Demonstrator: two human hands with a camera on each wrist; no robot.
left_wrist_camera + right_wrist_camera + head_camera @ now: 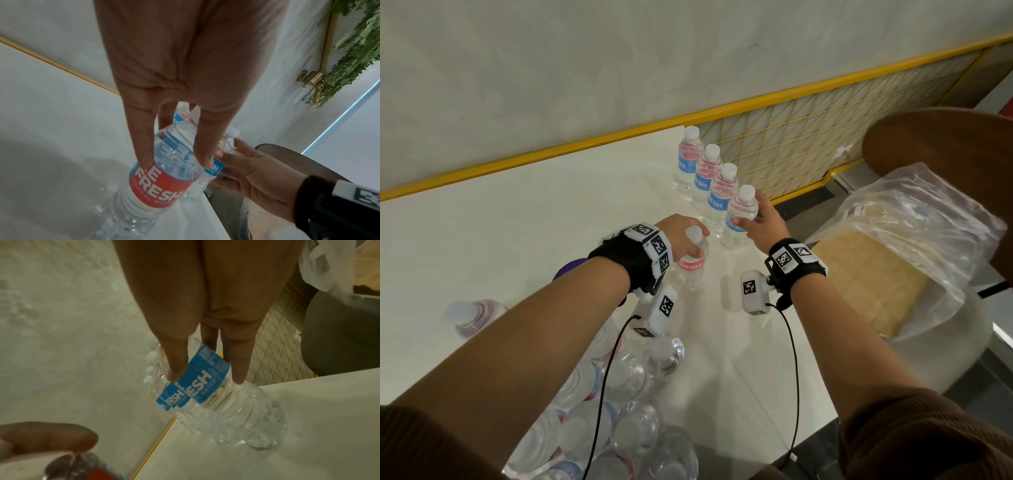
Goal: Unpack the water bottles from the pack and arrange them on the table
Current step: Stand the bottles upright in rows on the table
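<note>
Right now my left hand (681, 233) grips a clear plastic water bottle with a red label (691, 262) by its upper body, fingers (141, 142) curled down onto the label, its base on the white table (517, 246). My right hand (760, 222) is wrapped around a clear plastic bottle with a blue label (738, 219), standing at the near end of a row of three more blue-labelled bottles (709, 171) along the table's right edge. The torn clear pack of remaining bottles (626, 404) sits near me, shown only by the head view. The left wrist view alone reads "FRESH" on the red label; the right wrist view shows the blue-labelled bottle's ribbed base (252, 423) on the table.
</note>
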